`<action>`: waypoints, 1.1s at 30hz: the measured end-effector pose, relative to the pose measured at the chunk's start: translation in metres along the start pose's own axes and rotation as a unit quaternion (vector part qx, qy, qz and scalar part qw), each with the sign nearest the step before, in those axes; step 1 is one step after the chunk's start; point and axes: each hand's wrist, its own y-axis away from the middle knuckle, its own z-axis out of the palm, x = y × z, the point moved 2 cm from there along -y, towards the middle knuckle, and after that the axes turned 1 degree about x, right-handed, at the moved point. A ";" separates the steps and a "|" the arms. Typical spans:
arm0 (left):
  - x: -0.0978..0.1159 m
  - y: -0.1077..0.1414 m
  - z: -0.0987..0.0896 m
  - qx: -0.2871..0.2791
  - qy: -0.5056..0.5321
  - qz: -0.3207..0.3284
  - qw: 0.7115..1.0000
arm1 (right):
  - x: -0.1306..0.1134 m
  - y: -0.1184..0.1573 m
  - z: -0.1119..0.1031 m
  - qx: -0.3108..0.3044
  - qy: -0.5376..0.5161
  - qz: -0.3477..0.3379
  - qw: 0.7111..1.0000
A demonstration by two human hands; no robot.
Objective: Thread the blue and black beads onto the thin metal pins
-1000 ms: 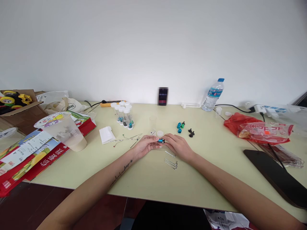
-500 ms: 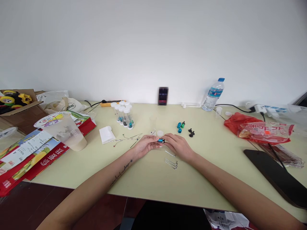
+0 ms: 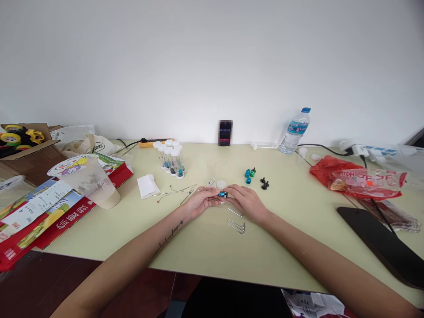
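A small blue cylindrical part with a black end (image 3: 222, 194) sits between my two hands over the table. The fingers of my left hand (image 3: 202, 202) pinch its blue side. On the black end, the fingertips of my right hand (image 3: 245, 202) are closed. Just beyond them are a white round cap (image 3: 221, 183) and a clear tube (image 3: 211, 169). Below my right hand lie several L-shaped metal rods (image 3: 236, 226), like hex keys. Small blue pieces (image 3: 248, 176) with a green one, and black knob-like pieces (image 3: 264, 184), rest farther right.
Capped clear tubes (image 3: 177, 163) stand together at the back left. Thin metal pieces (image 3: 179, 191) and a white paper (image 3: 147, 186) lie left. A drink cup (image 3: 99, 185) leans on a red bag. A water bottle (image 3: 295, 130), red plastic packaging (image 3: 364, 179) and black object (image 3: 380, 243) are right.
Almost nothing differs. Both hands stay in place on the blue part, and the black end shows slightly more between the fingertips.
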 end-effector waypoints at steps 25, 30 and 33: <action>0.000 0.000 0.000 -0.002 -0.011 0.000 1.000 | 0.000 0.000 -0.001 0.001 -0.005 0.001 1.000; -0.001 0.000 0.000 -0.002 -0.010 -0.001 1.000 | 0.000 0.000 -0.001 -0.002 -0.005 -0.001 1.000; -0.001 0.000 0.000 0.000 -0.008 -0.003 1.000 | 0.000 0.001 0.000 0.003 -0.007 -0.001 1.000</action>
